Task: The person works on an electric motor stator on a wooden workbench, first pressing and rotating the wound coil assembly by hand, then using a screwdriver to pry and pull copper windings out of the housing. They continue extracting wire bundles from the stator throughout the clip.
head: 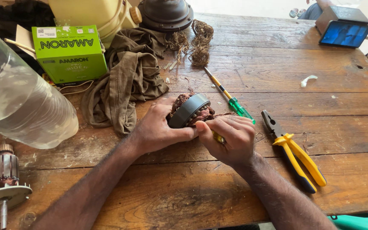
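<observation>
My left hand (156, 127) grips a round metal motor stator (189, 110) with reddish-brown copper windings, tilted on edge on the wooden table (252, 187). My right hand (228, 138) is closed on a small yellow-handled tool (218, 137), its thumb pressed against the stator's windings. A green-and-yellow screwdriver (228, 98) lies just behind my right hand. Yellow-handled pliers (294, 153) lie to the right of it.
A brown cloth (126, 81), a green box (70, 53) and a large clear plastic bottle (18, 102) sit at the left. Tangled copper wire (194, 42) and a dark motor housing (165, 13) lie at the back. A motor rotor (3, 179) is front left, a tablet (345, 33) back right.
</observation>
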{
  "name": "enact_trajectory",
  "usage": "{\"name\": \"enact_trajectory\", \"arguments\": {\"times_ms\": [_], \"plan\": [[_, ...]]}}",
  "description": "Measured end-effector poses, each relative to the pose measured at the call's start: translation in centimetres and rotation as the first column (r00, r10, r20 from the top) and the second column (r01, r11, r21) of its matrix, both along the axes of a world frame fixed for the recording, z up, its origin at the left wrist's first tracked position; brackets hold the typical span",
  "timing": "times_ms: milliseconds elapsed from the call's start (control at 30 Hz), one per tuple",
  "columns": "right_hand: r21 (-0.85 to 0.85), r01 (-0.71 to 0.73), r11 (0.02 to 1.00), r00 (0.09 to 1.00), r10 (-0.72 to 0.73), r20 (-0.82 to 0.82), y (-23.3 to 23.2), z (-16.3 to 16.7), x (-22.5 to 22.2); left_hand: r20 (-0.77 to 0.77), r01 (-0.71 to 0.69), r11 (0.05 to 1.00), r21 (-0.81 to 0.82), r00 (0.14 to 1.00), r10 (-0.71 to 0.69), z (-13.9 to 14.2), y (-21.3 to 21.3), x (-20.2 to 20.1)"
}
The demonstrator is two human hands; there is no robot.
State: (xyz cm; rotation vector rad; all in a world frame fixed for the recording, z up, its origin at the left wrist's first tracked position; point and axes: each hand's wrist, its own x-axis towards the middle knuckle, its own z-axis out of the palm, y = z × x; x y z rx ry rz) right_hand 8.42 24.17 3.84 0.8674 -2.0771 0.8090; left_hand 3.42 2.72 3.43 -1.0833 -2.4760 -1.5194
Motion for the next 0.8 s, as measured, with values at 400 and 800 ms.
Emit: {"name": "enact_trajectory", "arguments": {"times_ms": [400,800], "plan": [[0.041,0.002,0.999,1.000,-0.003,0.011,0.2,0.2,-0.1,0.021,0.012,1.000,-0.001,1.000,-0.012,0.0,0.2,0.0],[0.041,-0.005,0.999,1.000,0.004,0.005,1.0,0.6,-0.9,0.050,0.019,1.000,0.009,0.999,-0.020,0.8,0.7,0.0]]}}
